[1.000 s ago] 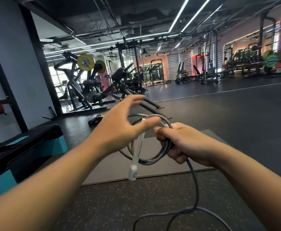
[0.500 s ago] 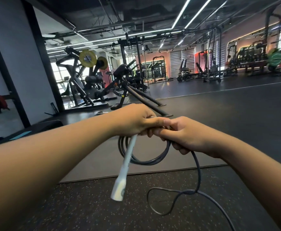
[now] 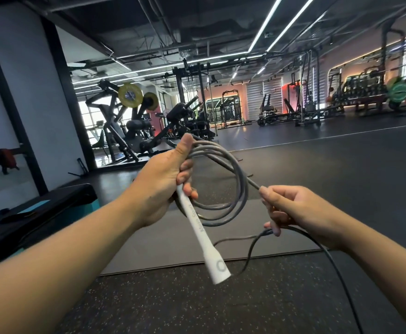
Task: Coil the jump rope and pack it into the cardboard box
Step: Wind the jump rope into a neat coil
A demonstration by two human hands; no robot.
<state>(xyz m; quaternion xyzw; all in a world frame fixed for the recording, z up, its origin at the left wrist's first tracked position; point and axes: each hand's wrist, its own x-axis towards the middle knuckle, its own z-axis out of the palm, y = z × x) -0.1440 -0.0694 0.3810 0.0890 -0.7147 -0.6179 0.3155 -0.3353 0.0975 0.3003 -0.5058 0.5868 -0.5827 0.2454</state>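
Midway, the left hand (image 3: 159, 189) grips coils (image 3: 231, 186) and white handle (image 3: 203, 233); beside the handle, the right hand (image 3: 291, 209) pinches slack rope (image 3: 252, 251) that could snag, springing loops loose.

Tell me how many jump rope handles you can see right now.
1. The white handle is gripped in the left hand together with the grey coils, pointing down toward the floor. The right hand holds only cord; the second handle is out of view.

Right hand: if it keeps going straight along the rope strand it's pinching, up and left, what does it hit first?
Likely the coiled loops of the jump rope held in the left hand. The right hand sits just beside them; depth is unclear.
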